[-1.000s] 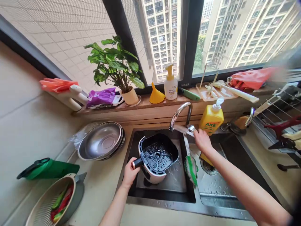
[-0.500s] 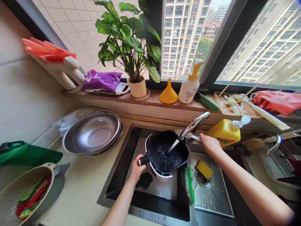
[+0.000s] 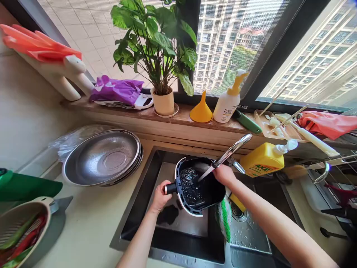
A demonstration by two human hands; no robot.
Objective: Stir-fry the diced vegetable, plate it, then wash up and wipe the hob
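Note:
A black air fryer basket (image 3: 212, 193) is tilted over the left sink basin, with water pooled and splashing inside. My left hand (image 3: 160, 196) is closed round its short black handle (image 3: 170, 188). My right hand (image 3: 225, 175) reaches over the basket's right rim, its fingers closed and partly hidden behind the faucet. It appears to hold a brush (image 3: 203, 166), whose greyish head is blurred against the inner wall. From the chrome faucet (image 3: 232, 150) a stream runs into the basket. The faucet lever (image 3: 237, 166) shows just behind my right hand.
A green-and-white scrubber (image 3: 225, 219) hangs over the sink divider beside a yellow sponge (image 3: 237, 203). Behind stands a yellow detergent bottle (image 3: 262, 160). Stacked pans (image 3: 103, 158) and a colander of peppers (image 3: 41, 227) occupy the left counter. A potted plant (image 3: 164, 104) stands on the sill.
My right hand has moved left and down from beside the faucet lever to the basket, bringing the brush inside it. The basket has tilted slightly; my left hand keeps its hold. The view has shifted slightly.

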